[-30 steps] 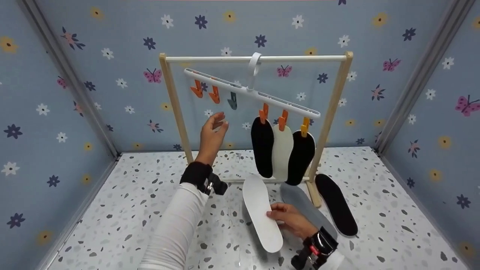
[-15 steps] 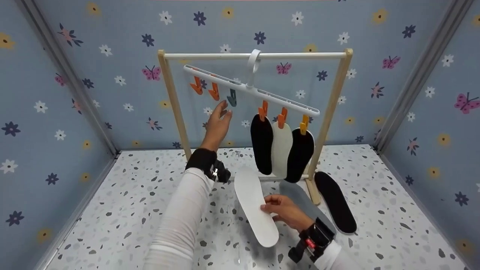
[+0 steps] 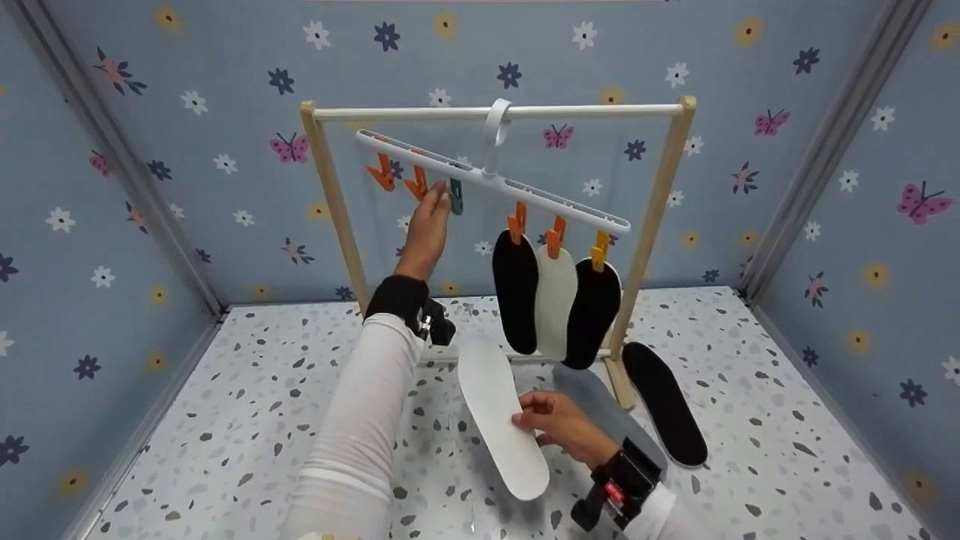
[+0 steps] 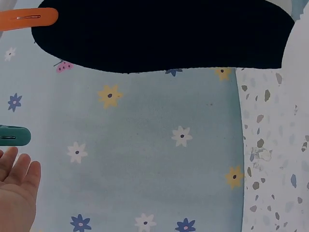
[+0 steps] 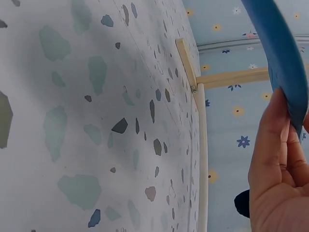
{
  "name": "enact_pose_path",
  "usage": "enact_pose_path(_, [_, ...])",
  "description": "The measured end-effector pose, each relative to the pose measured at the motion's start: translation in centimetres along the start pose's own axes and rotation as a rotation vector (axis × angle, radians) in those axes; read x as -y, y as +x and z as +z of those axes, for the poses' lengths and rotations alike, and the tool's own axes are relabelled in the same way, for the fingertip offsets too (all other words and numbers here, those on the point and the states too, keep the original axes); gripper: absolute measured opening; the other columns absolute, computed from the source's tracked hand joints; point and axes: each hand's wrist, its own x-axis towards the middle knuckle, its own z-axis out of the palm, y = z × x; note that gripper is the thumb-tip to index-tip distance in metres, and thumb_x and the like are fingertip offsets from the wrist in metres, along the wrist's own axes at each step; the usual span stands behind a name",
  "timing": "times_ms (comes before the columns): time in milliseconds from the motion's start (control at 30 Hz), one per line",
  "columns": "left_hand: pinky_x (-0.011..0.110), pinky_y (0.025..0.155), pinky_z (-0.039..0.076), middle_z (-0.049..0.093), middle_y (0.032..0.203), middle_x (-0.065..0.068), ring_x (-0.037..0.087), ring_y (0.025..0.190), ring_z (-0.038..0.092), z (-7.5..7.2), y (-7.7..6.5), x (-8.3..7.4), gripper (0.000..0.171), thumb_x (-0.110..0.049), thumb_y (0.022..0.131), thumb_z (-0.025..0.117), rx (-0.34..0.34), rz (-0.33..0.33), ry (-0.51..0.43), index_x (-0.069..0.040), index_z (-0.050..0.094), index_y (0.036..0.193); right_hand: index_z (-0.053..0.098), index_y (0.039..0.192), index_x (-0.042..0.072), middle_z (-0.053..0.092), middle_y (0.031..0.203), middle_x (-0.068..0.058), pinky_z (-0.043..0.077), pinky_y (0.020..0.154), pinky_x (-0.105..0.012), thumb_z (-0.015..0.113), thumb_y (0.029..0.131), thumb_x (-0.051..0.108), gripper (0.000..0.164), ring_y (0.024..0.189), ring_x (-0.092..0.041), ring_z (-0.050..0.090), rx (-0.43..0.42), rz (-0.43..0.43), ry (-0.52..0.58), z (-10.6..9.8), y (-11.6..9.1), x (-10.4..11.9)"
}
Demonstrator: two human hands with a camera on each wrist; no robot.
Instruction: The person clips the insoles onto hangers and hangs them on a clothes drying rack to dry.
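My right hand [image 3: 566,424] pinches a white insole [image 3: 502,420] by its right edge, holding it tilted over the table. In the right wrist view the insole [image 5: 285,53] looks bluish and stands edge-on between thumb and fingers. My left hand [image 3: 427,232] is raised under the left half of a white hanger [image 3: 427,159], its fingertips right beside a dark green clip [image 3: 456,196]. The left wrist view has that green clip [image 4: 14,136] just beyond the fingers, which are relaxed and hold nothing. Two orange clips [image 3: 382,174] hang bare to the left.
Clips on the hanger's lower right half hold a black insole [image 3: 516,300], a pale insole [image 3: 556,307] and another black insole [image 3: 594,315]. The hanger hooks on a wooden rack [image 3: 649,217]. A grey insole [image 3: 611,412] and a black insole [image 3: 666,405] lie on the table.
My left hand has risen from below the clips to the green clip. The right hand has shifted slightly left with the white insole still in its pinch.
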Motion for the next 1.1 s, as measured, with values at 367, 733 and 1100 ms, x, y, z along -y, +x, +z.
enact_pose_path(367, [0.032, 0.113, 0.021, 0.026, 0.153, 0.006, 0.018, 0.141, 0.024, 0.7, -0.1, -0.9, 0.048, -0.024, 0.103, 0.036, 0.007, 0.055, -0.164, -0.007, 0.028, 0.148, 0.061, 0.101, -0.003, 0.064, 0.088, -0.002, 0.051, 0.062, -0.030, 0.069, 0.085, 0.013, 0.024, 0.081, -0.013, 0.062, -0.003, -0.056, -0.014, 0.2, 0.1, 1.4])
enact_pose_path(733, [0.030, 0.108, 0.031, 0.040, 0.143, 0.012, 0.020, 0.132, 0.037, 0.9, 0.2, -0.1, 0.045, -0.023, 0.105, 0.025, -0.024, 0.164, -0.258, -0.001, 0.034, 0.144, 0.061, 0.100, -0.001, 0.065, 0.089, -0.002, 0.051, 0.061, -0.028, 0.069, 0.086, 0.013, 0.021, 0.082, -0.013, 0.062, -0.007, -0.080, -0.010, 0.6, 0.5, 2.1])
enact_pose_path(1100, [0.032, 0.108, 0.032, 0.037, 0.146, 0.012, 0.020, 0.134, 0.035, 0.1, -0.1, -0.1, 0.044, -0.020, 0.104, 0.030, 0.007, 0.167, -0.230, -0.002, 0.032, 0.145, 0.061, 0.108, -0.005, 0.066, 0.093, -0.003, 0.052, 0.062, -0.028, 0.069, 0.086, 0.014, 0.030, 0.082, -0.013, 0.062, -0.042, -0.124, -0.033, 0.5, 0.6, 3.1])
